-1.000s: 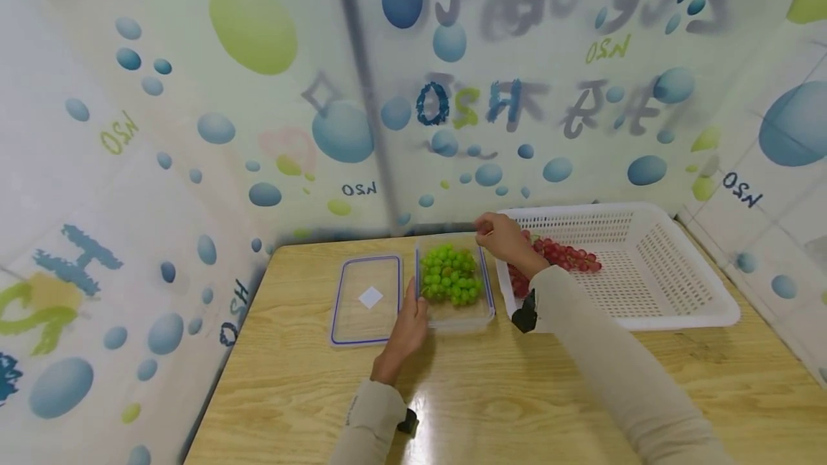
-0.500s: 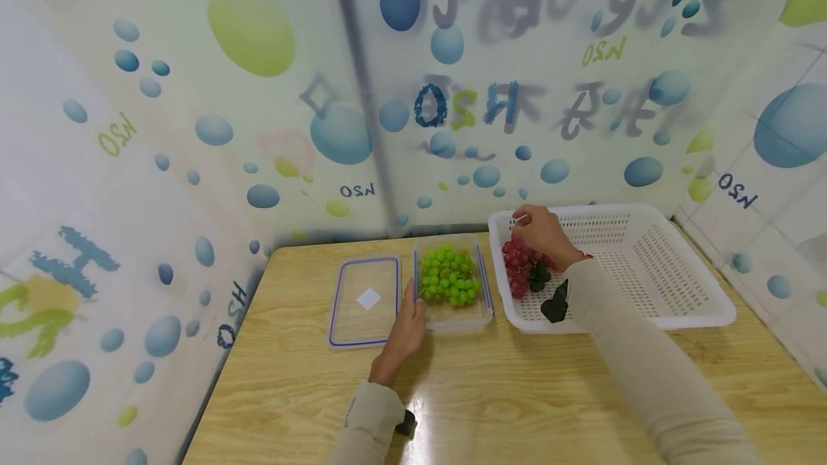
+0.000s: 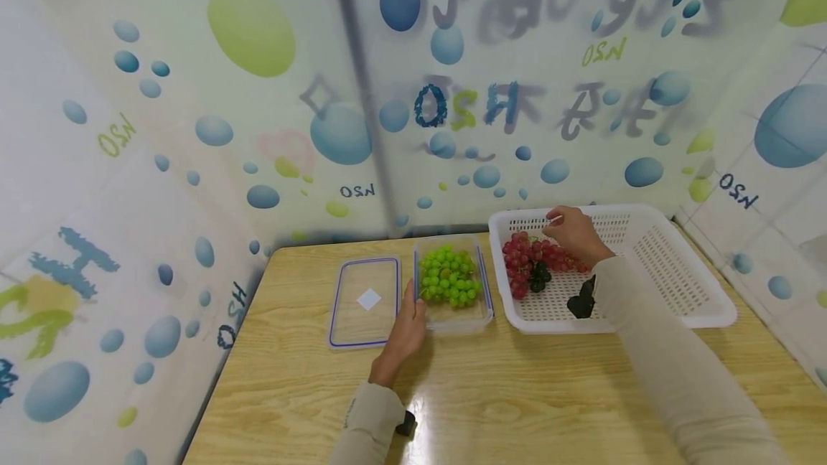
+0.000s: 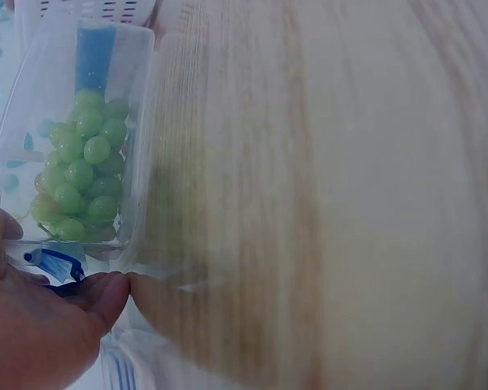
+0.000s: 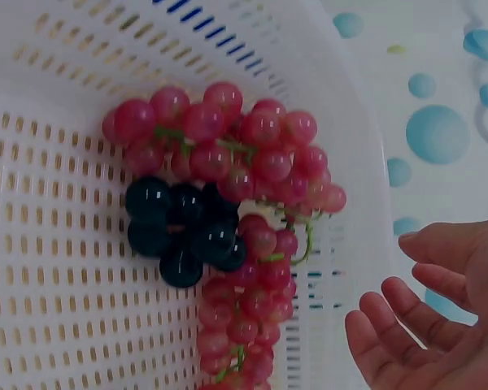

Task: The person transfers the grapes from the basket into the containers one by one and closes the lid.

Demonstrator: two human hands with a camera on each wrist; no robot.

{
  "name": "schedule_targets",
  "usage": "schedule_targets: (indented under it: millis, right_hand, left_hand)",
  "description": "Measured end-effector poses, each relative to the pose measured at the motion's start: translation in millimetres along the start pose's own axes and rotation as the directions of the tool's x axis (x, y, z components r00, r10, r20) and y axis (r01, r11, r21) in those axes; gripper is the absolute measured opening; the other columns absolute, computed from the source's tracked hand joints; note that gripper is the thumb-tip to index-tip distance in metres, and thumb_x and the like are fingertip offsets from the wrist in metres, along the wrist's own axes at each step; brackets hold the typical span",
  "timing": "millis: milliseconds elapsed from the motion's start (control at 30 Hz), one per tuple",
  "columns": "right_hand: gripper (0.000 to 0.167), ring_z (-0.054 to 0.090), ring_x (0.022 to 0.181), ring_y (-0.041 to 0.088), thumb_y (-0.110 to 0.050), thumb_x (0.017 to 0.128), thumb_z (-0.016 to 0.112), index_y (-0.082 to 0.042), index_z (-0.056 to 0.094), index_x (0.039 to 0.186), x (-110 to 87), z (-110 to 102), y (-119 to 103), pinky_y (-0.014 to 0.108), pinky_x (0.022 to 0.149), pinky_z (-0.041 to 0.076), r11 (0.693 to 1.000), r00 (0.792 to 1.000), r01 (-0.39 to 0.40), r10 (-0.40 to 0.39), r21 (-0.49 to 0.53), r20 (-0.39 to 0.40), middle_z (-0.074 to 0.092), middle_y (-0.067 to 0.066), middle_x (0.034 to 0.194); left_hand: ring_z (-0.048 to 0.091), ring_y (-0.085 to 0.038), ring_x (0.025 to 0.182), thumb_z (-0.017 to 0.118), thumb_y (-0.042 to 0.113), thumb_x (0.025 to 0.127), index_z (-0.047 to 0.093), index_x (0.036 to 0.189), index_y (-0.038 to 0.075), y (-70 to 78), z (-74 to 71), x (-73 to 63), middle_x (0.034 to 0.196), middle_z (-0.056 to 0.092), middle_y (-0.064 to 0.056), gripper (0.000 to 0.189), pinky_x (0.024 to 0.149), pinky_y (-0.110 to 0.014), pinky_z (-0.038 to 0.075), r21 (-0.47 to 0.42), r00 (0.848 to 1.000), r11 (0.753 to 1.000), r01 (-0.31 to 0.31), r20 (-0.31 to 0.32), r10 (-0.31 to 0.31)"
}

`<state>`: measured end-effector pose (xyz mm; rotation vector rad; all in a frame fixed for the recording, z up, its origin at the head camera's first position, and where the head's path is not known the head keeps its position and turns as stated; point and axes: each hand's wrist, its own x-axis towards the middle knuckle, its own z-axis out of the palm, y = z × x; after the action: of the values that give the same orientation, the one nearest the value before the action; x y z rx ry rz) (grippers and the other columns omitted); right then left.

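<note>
In the head view, my left hand (image 3: pixel 405 325) holds the left side of a clear plastic food container (image 3: pixel 452 320). Green grapes (image 3: pixel 449 277) fill much of it. In the left wrist view, fingertips (image 4: pixel 110 296) lie by a blue-edged clasp (image 4: pixel 57 264) at the container's end. My right hand (image 3: pixel 577 234) hovers over the far part of a white plastic basket (image 3: pixel 646 285), its fingers loosely bent with nothing between them. Below and beside it lie red grapes (image 5: pixel 260 138) and a small dark bunch of grapes (image 5: pixel 179 231) on the basket's perforated bottom.
A clear lid with a blue seal (image 3: pixel 365 325) and a white label lies flat on the wooden table (image 3: pixel 491 407), left of the container. Behind the table's far edge stands a wall (image 3: pixel 549 128) with printed bubbles. The basket is close beside the container's right side.
My right hand has moved right, from the container's far right corner to over the basket, uncovering the red and dark grapes. My left hand stays at the container.
</note>
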<state>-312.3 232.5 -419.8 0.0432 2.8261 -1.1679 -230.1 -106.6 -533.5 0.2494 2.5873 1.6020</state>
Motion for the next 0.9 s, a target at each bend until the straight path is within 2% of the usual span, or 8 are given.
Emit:
schedule_targets:
  millis: [267, 633, 900]
  right_hand:
    - [0.05, 0.052, 0.118, 0.049, -0.019, 0.1, 0.054, 0.011, 0.043, 0.139, 5.4, -10, 18, 0.059, 0.095, 0.047, 0.999, 0.999, -0.014, 0.015, -0.03, 0.029, 0.048, 0.037, 0.135]
    - [0.058, 0.046, 0.125, 0.05, -0.027, 0.098, 0.057, 0.009, 0.042, 0.141, 12.2, -1, 37, 0.06, 0.104, 0.041, 0.999, 0.993, -0.048, 0.048, -0.002, 0.109, 0.042, 0.037, 0.141]
    - [0.061, 0.042, 0.13, 0.052, -0.03, 0.1, 0.057, 0.008, 0.039, 0.144, 17.3, -1, 41, 0.063, 0.107, 0.037, 1.0, 0.985, -0.022, 0.018, 0.021, 0.169, 0.039, 0.038, 0.144]
  left_hand:
    - [0.012, -0.041, 0.15, 0.023, 0.019, 0.11, 0.001, 0.158, -0.003, 0.5, -1.3, 0.8, 0.164, 0.006, -0.024, 0.057, 0.12, -0.057, 0.015, 0.011, 1.0, 1.0, 0.005, -0.009, -0.005]
    - [0.011, -0.041, 0.15, 0.023, 0.019, 0.11, 0.001, 0.157, -0.003, -1.4, 1.0, -1.5, 0.164, 0.006, -0.025, 0.057, 0.12, -0.058, 0.015, 0.01, 1.0, 1.0, 0.005, -0.002, -0.005]
    - [0.01, -0.042, 0.15, 0.022, 0.018, 0.11, 0.0, 0.157, -0.003, -1.5, 0.8, -0.1, 0.164, 0.004, -0.026, 0.057, 0.119, -0.059, 0.014, 0.025, 1.0, 1.0, -0.014, 0.0, 0.014]
